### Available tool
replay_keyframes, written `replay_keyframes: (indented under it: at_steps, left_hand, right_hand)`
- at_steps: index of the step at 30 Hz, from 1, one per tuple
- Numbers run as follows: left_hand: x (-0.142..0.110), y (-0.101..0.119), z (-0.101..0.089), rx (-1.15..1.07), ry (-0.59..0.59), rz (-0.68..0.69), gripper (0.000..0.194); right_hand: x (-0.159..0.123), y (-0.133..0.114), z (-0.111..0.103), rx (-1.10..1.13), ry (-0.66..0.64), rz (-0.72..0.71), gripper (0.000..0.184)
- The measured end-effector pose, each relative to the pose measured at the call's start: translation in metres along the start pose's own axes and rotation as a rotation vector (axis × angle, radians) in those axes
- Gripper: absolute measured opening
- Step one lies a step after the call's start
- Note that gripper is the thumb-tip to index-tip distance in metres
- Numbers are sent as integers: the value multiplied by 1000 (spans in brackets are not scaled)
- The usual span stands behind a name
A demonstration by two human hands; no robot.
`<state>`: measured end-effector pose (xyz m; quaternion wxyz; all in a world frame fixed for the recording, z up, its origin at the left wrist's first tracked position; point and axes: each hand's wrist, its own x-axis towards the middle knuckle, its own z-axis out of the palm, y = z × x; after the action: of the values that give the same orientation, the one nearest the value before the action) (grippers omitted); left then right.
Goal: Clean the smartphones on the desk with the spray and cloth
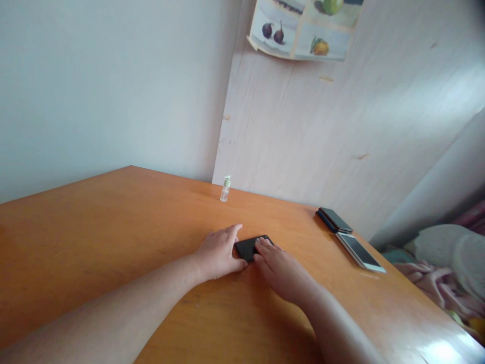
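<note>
A flat black rectangular thing, phone-like in shape [247, 247], lies on the orange-brown wooden table. My left hand [220, 254] is at its left end, the thumb along the near edge and other fingers by the left edge. The index finger points up and away from the surface. From the right, my right hand [280, 270] rests on the black phone-like thing with its fingers stretched out, covering the right part. Where the left fingers touch the far side is partly hidden.
Behind the hands stands a small clear pump bottle [225, 189]. To the right lie a dark folded case [334, 220] and a white phone or tablet [361, 252]. Fabric [435, 283] is piled beyond the table's right edge. A fruit picture [303, 30] hangs on the board behind.
</note>
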<state>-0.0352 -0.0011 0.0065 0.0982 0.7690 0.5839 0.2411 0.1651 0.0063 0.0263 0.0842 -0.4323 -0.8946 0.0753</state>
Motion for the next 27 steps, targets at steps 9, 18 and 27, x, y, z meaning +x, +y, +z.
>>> replay_keyframes:
  at_steps: [9, 18, 27]
  left_hand:
    - [1, -1, 1, -12, -3, 11, 76]
    - [0, 1, -4, -14, -30, 2, 81]
    - [-1, 1, -3, 9, -16, 11, 71]
  right_hand:
    - [-21, -24, -11, 39, -86, -50, 48]
    - [-14, -3, -15, -84, -60, 116, 41]
    - [-22, -31, -17, 92, -73, -141, 46]
